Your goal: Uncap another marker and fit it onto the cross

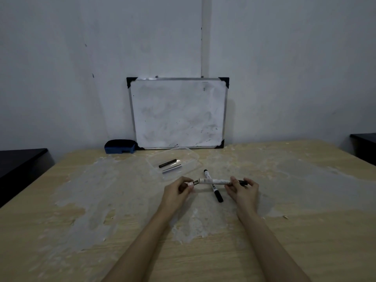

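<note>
slim white marker barrel (215, 181) pinched by right hand (243, 192), small cap (190, 184) gripped in left hand (177, 193), worn wooden table (305, 231)

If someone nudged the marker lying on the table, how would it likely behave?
The marker looks like a round, rigid barrel lying flat on the table, so a sideways nudge would probably roll it. It seems slim and likely light. The table's patchy, worn surface may slow a roll somewhat.
</note>
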